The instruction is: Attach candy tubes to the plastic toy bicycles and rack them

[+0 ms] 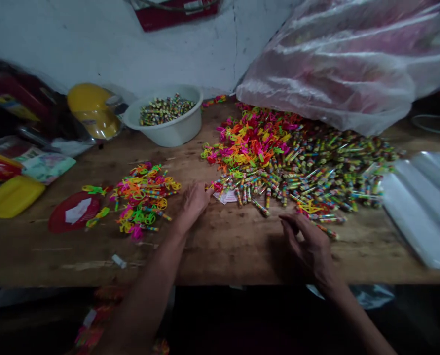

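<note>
My left hand (196, 203) reaches over the middle of the table, its fingers closed at a small pink and yellow plastic piece (216, 187). That piece lies by the edge of a large pile of thin clear tubes (316, 170) with colourful contents. My right hand (311, 244) hovers low in front of the pile, loosely curved, thumb and forefinger apart, with nothing visible between them. Bright plastic pieces (255, 140) in pink, orange, yellow and green heap up at the pile's left. On the left lies a smaller heap of plastic pieces and tubes (142, 197).
A white basin (183, 129) of short tubes stands at the back. A big translucent plastic bag (331, 74) leans over the pile. Clear plastic sheets (423, 207) lie right; a red oval piece (59, 214) and a yellow scoop-like object (13, 197) lie left.
</note>
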The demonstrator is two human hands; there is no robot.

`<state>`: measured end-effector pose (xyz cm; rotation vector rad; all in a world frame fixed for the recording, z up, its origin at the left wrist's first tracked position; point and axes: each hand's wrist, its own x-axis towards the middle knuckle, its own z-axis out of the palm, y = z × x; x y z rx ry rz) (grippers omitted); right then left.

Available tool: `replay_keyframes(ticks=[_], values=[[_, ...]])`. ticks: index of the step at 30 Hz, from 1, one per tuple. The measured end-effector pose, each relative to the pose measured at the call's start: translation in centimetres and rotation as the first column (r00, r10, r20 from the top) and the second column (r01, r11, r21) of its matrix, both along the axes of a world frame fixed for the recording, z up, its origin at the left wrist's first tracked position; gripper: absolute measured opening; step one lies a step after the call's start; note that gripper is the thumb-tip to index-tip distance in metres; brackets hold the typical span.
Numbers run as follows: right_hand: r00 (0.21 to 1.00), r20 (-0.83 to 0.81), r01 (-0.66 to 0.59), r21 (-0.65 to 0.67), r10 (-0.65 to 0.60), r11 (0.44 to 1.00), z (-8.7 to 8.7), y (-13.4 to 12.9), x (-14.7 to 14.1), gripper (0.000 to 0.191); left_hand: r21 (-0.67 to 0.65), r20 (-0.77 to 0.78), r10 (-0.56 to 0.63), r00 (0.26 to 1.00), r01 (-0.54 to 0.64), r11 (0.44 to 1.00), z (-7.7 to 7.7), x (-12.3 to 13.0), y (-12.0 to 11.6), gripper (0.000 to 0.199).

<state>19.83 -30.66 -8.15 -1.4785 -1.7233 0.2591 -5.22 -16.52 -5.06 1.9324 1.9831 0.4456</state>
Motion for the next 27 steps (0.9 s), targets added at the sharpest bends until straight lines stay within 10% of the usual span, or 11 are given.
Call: replay_keyframes(ticks=[10, 15, 20, 27], values=[[0.875, 0.483, 0.106, -0.146, -0.023, 0.984, -0.6, 4.9, -2.7, 0.016, -0.170, 0.566, 0.152, 0.810, -0.065, 0.983, -0.2, -1.7, -1.2, 0.027], [0.993, 0.015, 0.114, -0.177, -0.113, 0.978, -0.6, 2.8, -2.2, 0.018, -0.319, 0.814, 0.223, 0.536, 0.093, 0.943, 0.3, -1.3, -4.5, 0.040], [0.840, -0.542, -0.156, -0.301, -0.034, 0.941, 2.2, 1.6, -3.7, 0.016, -0.396, 0.918, 0.331, 0.220, 0.423, 0.815, 1.1, 1.0, -7.3, 0.031], [0.654, -0.756, -0.386, -0.313, 0.018, 0.868, 2.8, 1.1, -3.7, 0.021, -0.430, 0.902, 0.352, 0.249, 0.570, 0.700, 2.1, 2.9, -8.9, 0.032]])
